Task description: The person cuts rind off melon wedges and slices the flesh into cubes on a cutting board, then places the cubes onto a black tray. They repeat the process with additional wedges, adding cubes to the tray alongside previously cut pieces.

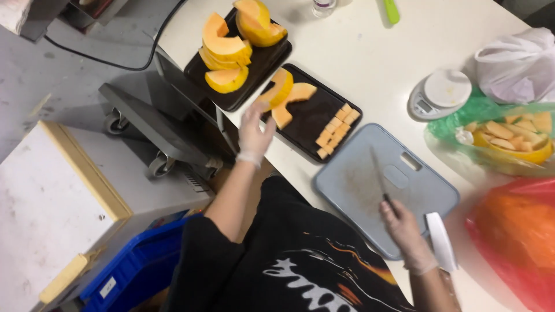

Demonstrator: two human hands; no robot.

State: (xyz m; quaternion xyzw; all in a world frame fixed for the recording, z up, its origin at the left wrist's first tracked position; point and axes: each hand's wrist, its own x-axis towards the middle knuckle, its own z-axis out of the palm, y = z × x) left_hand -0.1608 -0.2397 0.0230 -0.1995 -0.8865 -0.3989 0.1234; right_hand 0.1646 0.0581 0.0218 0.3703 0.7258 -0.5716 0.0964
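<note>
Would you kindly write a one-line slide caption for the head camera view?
Gloved left hand takes a pumpkin wedge from a black tray; right hand holds a knife over a grey cutting board.

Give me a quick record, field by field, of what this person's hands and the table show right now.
Left hand: gloved left hand grasping a curved pumpkin wedge at the near black tray
Right hand: gloved right hand holding a knife over the grey cutting board
Near tray also holds: small pumpkin sticks
Far tray: far black tray stacked with pumpkin wedges
Beside board: kitchen scale, green bag of pumpkin scraps
</note>
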